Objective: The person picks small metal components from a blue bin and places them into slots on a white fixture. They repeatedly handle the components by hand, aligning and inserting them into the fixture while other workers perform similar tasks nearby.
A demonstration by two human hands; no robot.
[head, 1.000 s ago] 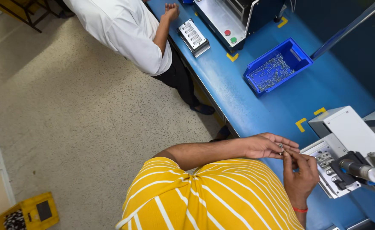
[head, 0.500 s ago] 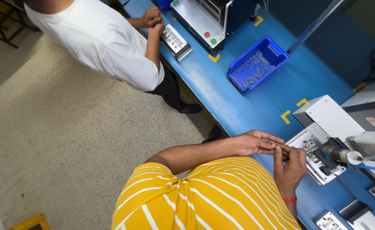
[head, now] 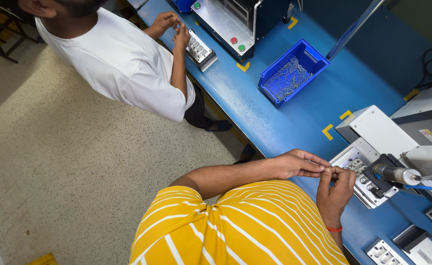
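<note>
My left hand (head: 297, 164) and my right hand (head: 336, 189) meet fingertip to fingertip over the front edge of the blue workbench (head: 294, 122). Both pinch a small thin metal pin (head: 327, 169) between them. A red thread circles my right wrist. Just right of my fingers lies a grey metal fixture plate (head: 361, 172) with small holes. A silver cylindrical tool head (head: 395, 173) with a blue hose points at it. My yellow striped shirt (head: 235, 228) fills the bottom of the view.
A blue bin (head: 293, 72) of metal pins sits mid-bench. A white box (head: 375, 128) stands behind the fixture. A co-worker in a white shirt (head: 122, 64) handles a small keypad-like block (head: 200, 49) beside a machine with red and green buttons (head: 226, 22). Speckled floor lies left.
The view has swung so the co-worker and the bench sit lower and closer in frame. My two hands stay pinched together by the fixture, almost unmoved.
</note>
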